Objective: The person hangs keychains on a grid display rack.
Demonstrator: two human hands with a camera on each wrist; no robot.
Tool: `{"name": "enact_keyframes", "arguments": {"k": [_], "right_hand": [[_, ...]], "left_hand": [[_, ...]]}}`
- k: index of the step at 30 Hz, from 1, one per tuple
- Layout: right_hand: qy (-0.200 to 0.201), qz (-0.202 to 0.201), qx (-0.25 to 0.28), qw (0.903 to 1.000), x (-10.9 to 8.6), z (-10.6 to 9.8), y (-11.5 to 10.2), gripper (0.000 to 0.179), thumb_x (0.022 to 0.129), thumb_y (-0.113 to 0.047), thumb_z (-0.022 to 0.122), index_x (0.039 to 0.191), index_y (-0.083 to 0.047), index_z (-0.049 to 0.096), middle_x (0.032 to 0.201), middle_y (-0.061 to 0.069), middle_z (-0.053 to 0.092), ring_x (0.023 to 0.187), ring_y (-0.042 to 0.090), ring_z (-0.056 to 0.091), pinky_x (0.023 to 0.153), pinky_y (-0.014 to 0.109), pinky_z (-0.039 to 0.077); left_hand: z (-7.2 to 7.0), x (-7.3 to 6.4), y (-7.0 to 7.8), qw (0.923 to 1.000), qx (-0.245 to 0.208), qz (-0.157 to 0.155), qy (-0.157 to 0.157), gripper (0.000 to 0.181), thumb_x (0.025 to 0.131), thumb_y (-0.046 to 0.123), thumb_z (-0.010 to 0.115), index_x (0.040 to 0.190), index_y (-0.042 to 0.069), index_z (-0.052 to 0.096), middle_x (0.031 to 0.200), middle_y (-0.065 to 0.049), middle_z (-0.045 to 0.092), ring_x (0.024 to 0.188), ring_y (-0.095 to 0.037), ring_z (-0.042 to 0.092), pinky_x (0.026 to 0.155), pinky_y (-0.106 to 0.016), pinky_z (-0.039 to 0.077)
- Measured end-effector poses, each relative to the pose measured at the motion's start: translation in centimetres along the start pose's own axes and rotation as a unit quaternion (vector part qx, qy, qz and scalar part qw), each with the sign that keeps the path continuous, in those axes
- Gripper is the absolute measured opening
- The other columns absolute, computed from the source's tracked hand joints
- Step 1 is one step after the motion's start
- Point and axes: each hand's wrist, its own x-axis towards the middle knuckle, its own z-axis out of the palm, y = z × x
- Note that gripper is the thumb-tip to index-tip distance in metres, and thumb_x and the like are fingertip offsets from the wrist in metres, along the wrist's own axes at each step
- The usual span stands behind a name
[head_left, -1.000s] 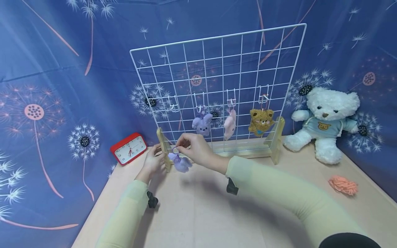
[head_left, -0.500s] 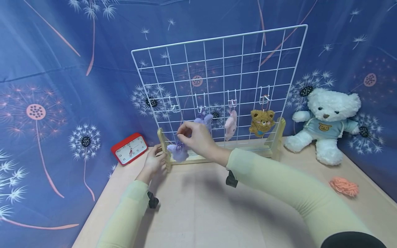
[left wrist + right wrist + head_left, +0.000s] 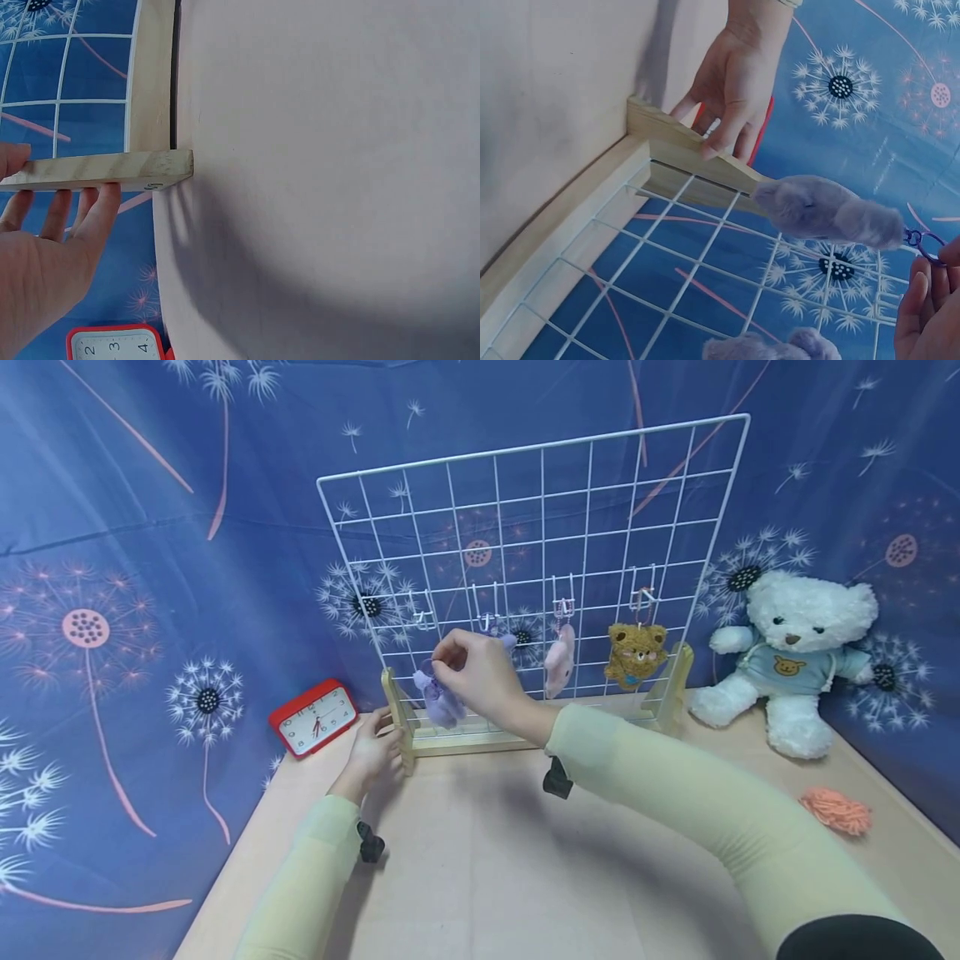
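My right hand (image 3: 483,681) pinches the purple ring (image 3: 927,246) of a fluffy purple plush keychain (image 3: 441,700). The plush dangles in front of the white wire grid (image 3: 517,497), low and left of a bare hook (image 3: 423,620). At the grid's left foot, my left hand (image 3: 369,752) holds the wooden stand (image 3: 97,169), thumb on one side and fingers on the other. Behind my right hand, another purple plush keychain (image 3: 510,642) hangs mostly hidden. Farther right on hooks are a pink plush keychain (image 3: 558,662) and a brown bear keychain (image 3: 636,656).
A red alarm clock (image 3: 313,718) leans left of the stand. On the right sit a white teddy bear (image 3: 787,660) in a blue shirt and a bundle of peach yarn (image 3: 836,811). A blue dandelion-print cloth (image 3: 120,568) hangs behind the table (image 3: 465,860).
My right hand has risen with the purple plush keychain, from near the stand's base up in front of the grid. The plush has swung and turned. My left hand stays on the stand.
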Motion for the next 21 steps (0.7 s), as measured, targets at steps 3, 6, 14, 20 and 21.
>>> {"name": "enact_keyframes", "arguments": {"k": [3, 6, 14, 20, 21], "right_hand": [[0.002, -0.007, 0.002, 1.0, 0.4, -0.1, -0.1, 0.004, 0.091, -0.001, 0.07, 0.094, -0.004, 0.072, 0.083, 0.002, 0.071, 0.072, 0.012, 0.063, 0.069, 0.024, 0.054], [0.006, -0.015, -0.001, 0.9999, 0.9, -0.1, -0.2, 0.004, 0.093, -0.002, 0.069, 0.094, -0.003, 0.072, 0.084, 0.004, 0.072, 0.073, 0.013, 0.064, 0.069, 0.025, 0.055], [0.011, 0.002, 0.014, 0.9998, 2.0, -0.1, -0.5, 0.003, 0.093, -0.005, 0.07, 0.095, -0.004, 0.071, 0.084, 0.003, 0.072, 0.075, 0.013, 0.065, 0.071, 0.025, 0.054], [0.017, 0.022, 0.027, 0.9992, 2.7, 0.0, -0.7, 0.004, 0.094, -0.006, 0.071, 0.096, -0.003, 0.072, 0.084, 0.002, 0.07, 0.076, 0.015, 0.063, 0.071, 0.025, 0.053], [0.019, 0.024, 0.029, 0.9991, 2.8, 0.1, -0.8, 0.004, 0.094, -0.007, 0.071, 0.096, -0.003, 0.072, 0.084, 0.002, 0.07, 0.077, 0.015, 0.063, 0.071, 0.025, 0.053]], "left_hand": [[0.0, 0.0, 0.0, 1.0, -0.003, 0.0, -0.001, 0.058, 0.103, -0.001, 0.053, 0.156, 0.0, 0.032, 0.153, -0.028, 0.039, 0.133, -0.04, 0.045, 0.102, -0.044, 0.048], [0.1, 0.1, 0.0, 1.0, -0.006, 0.001, -0.003, 0.058, 0.103, -0.001, 0.054, 0.156, 0.0, 0.031, 0.153, -0.029, 0.038, 0.134, -0.042, 0.044, 0.104, -0.046, 0.047], [0.1, 0.0, 0.2, 1.0, -0.01, 0.001, -0.002, 0.057, 0.102, -0.002, 0.054, 0.155, 0.0, 0.034, 0.152, -0.029, 0.04, 0.134, -0.042, 0.045, 0.105, -0.047, 0.047], [0.1, -0.1, 0.5, 0.9999, -0.011, 0.003, 0.0, 0.055, 0.101, -0.004, 0.054, 0.153, -0.002, 0.035, 0.151, -0.029, 0.04, 0.133, -0.044, 0.046, 0.107, -0.052, 0.046], [0.1, -0.1, 0.4, 0.9999, -0.011, 0.007, 0.003, 0.055, 0.101, -0.004, 0.054, 0.153, -0.001, 0.036, 0.151, -0.029, 0.041, 0.133, -0.043, 0.047, 0.106, -0.051, 0.046]]}}
